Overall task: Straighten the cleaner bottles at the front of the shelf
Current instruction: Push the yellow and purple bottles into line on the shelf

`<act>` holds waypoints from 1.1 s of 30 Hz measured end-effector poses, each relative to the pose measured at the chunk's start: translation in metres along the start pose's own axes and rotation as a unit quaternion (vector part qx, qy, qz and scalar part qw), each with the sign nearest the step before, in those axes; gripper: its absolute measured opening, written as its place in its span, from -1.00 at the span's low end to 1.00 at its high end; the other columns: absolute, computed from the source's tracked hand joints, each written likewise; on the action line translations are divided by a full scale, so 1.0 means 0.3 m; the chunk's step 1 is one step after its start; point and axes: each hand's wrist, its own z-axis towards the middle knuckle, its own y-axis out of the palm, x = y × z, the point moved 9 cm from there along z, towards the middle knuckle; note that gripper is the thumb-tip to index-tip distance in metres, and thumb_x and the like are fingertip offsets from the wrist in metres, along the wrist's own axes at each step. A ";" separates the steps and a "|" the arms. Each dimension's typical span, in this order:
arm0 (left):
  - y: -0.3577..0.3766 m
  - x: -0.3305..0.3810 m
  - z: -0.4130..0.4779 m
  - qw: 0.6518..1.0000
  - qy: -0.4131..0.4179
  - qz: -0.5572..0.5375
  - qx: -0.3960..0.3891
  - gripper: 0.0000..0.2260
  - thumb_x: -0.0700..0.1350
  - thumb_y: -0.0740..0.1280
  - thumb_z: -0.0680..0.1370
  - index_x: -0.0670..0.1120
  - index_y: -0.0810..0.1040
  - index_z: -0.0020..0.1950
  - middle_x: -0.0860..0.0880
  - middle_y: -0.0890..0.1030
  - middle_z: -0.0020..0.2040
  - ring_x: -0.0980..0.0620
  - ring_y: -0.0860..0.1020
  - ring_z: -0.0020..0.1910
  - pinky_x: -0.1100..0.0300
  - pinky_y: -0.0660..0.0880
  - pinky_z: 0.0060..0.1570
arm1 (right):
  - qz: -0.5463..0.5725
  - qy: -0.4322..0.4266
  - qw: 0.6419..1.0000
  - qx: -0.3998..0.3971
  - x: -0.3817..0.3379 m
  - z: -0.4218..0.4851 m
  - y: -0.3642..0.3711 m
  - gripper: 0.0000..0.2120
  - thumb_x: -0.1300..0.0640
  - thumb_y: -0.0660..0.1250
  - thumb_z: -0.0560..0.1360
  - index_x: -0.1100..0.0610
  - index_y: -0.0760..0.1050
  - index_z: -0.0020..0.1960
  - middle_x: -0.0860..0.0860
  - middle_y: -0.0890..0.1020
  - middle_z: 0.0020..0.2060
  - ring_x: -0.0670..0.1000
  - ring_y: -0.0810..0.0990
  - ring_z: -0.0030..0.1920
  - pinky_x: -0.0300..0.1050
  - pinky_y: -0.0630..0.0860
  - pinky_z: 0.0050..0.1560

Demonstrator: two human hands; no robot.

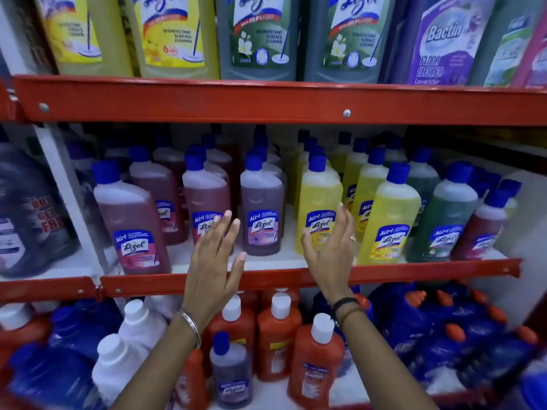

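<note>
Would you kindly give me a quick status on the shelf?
Both hands open, left, right, holding nothing. Purple bottle between them, upright. Nothing blocking.

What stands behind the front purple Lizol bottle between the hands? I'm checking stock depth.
Behind the purple Lizol bottle, several more blue-capped bottles line up; their bodies and labels are mostly hidden, so their exact count is unclear.

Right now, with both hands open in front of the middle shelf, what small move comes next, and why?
Probably close both hands on the purple blue-capped bottle: the left hand and right hand flank it empty, and it stands further back than the yellow blue-capped bottle beside it.
</note>
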 end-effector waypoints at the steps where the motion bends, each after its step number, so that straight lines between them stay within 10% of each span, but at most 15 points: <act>1: 0.007 -0.018 0.004 1.000 -0.007 0.009 -0.006 -0.50 0.01 0.11 0.58 -0.05 0.15 0.51 -0.07 0.19 0.54 0.00 0.10 0.54 -0.06 0.17 0.45 | 0.011 0.019 1.000 -0.009 0.013 0.018 0.022 -0.28 -0.06 0.33 0.47 0.20 0.09 0.47 0.21 0.31 0.37 0.17 0.39 0.30 0.10 0.52 0.13; 10: 0.100 -0.180 -0.026 0.984 -0.069 0.146 -0.079 -0.48 0.11 0.02 0.58 0.02 0.09 0.53 -0.02 0.15 0.56 0.00 0.09 0.53 -0.13 0.11 0.42 | -0.062 0.136 0.985 -0.084 0.076 0.106 0.142 0.16 -0.24 0.51 0.19 0.27 -0.03 0.49 0.30 0.38 0.27 0.32 0.49 0.16 0.12 0.48 0.11; 33: 0.100 -0.190 -0.078 0.971 -0.084 0.194 -0.114 -0.48 0.16 -0.01 0.58 0.03 0.15 0.52 -0.03 0.23 0.53 -0.11 0.18 0.50 -0.20 0.13 0.39 | -0.118 0.122 0.983 -0.071 0.075 0.010 0.024 0.10 -0.24 0.46 0.23 0.24 -0.05 0.48 0.26 0.41 0.19 0.30 0.51 0.10 0.11 0.56 -0.08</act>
